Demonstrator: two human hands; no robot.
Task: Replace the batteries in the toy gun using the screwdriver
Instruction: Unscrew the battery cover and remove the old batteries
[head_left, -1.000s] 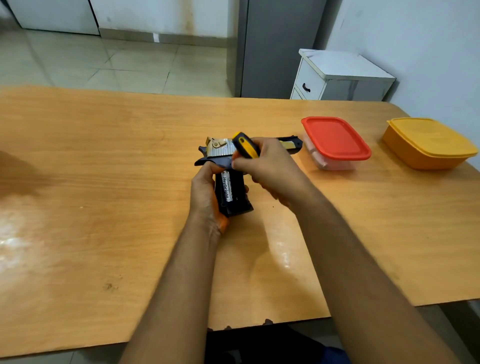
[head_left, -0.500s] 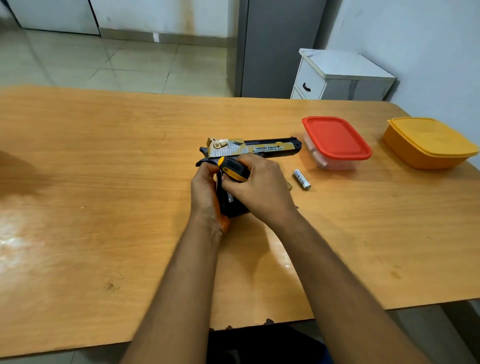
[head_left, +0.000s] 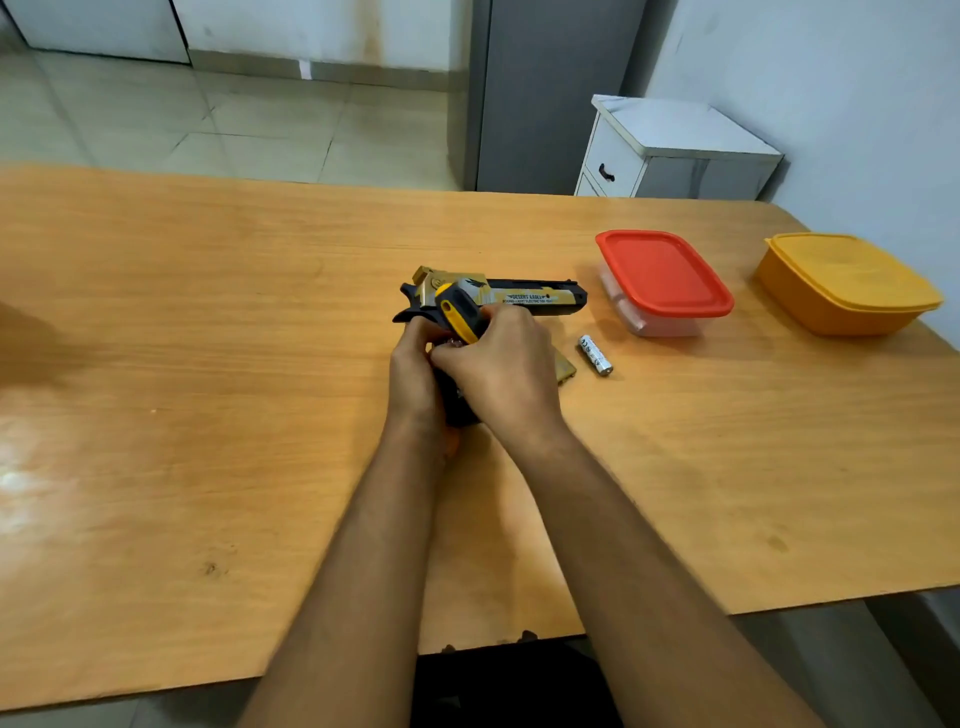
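While both hands meet at the centre of the frame, the right hand (head_left: 501, 371) is curled around a screwdriver (head_left: 457, 313), whose stubby black-and-yellow handle juts up out of the fist toward the upper left; its shaft and tip are hidden behind the fingers. The left hand (head_left: 413, 382) is wrapped around the dark grip of the toy gun (head_left: 524, 298), thumb and fingers closed on it from the left side, so the grip's lower end shows only as a dark block between the two wrists. Lying flat on its side, the toy gun points its long barrel toward the right of the frame; its slide is glossy gold and black plastic with printed lettering, and the rear end is a metallic gold cap. Just right of the right hand, a small flat gold-coloured piece (head_left: 565, 368) lies on the wooden table (head_left: 208, 415), partly hidden by the knuckles. Beside it, apart from the hand, rests a slim silver battery (head_left: 595, 355), cylindrical and angled diagonally. Further right stand a clear square container with a red lid (head_left: 665, 275) and, near the right edge, an orange container (head_left: 844, 283) with a matching rounded lid. Light glares off the smooth, grained, varnished tabletop at the left.
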